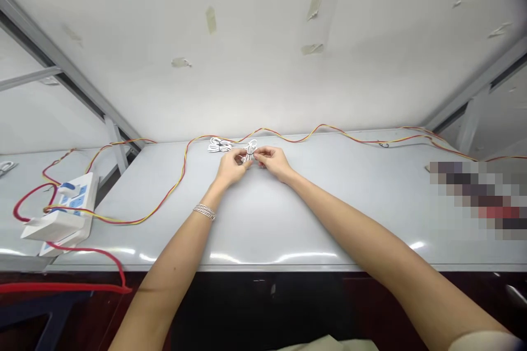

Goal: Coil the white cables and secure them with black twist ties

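A small coiled white cable bundle [251, 146] with a dark tie around its middle is held upright over the grey tabletop [263, 214]. From the left side, my left hand [233, 166] is closed on its lower part with thumb and fingers. My right hand [275, 162] is pinched at the bundle's right side, by the dark tie; whether its fingertips hold the tie or the cable is too small to tell. Just behind my left hand lie more white tied cables [219, 145]. A silver bracelet [205, 211] circles my left wrist.
A red and yellow twisted wire [184, 162] runs along the back of the table to a white power strip [84, 197] at the left, where a white plug block [53, 226] sits. A thick red cord [102, 252] loops off the front edge. Something pixelated [481, 197] lies at right.
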A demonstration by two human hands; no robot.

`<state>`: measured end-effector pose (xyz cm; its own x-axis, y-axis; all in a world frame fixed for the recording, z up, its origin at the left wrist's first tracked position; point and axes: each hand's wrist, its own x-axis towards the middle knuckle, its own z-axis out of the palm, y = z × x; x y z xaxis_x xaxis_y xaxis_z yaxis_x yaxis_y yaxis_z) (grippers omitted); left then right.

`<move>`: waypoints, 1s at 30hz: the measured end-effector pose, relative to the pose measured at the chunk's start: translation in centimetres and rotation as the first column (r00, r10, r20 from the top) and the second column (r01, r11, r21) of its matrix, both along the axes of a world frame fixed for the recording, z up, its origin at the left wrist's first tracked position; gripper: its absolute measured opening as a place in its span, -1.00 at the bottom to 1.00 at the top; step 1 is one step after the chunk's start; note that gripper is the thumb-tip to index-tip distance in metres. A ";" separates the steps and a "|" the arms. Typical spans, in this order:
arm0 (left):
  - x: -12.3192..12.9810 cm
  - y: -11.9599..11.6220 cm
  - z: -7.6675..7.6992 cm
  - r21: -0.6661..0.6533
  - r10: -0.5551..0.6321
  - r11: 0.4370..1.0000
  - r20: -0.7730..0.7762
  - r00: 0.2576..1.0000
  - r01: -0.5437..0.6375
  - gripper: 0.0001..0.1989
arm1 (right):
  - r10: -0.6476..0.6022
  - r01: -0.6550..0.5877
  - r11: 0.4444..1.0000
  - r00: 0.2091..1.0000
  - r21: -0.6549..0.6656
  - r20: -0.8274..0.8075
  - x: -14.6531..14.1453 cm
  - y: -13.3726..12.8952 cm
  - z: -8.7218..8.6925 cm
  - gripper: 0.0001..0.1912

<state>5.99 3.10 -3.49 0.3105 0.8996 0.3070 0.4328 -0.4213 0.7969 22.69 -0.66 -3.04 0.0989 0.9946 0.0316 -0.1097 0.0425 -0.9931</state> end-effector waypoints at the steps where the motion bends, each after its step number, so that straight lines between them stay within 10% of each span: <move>1: 0.0 0.1 0.0 -0.006 0.003 1.000 -0.005 1.000 -0.003 -0.68 | -0.002 0.002 1.000 1.000 0.007 0.005 0.0 0.0 0.0 -0.80; 30: 0.0 -0.1 0.7 -0.164 -0.086 0.977 0.280 0.956 0.136 -0.70 | 0.005 -0.016 0.992 0.996 0.128 0.088 -0.1 0.3 -1.1 -0.62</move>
<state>5.96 3.01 -2.80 0.3392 0.9121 0.2301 0.1496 -0.2938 0.9441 22.54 -0.40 -4.14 0.0798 0.9827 0.1671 -0.0239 0.1695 -0.9852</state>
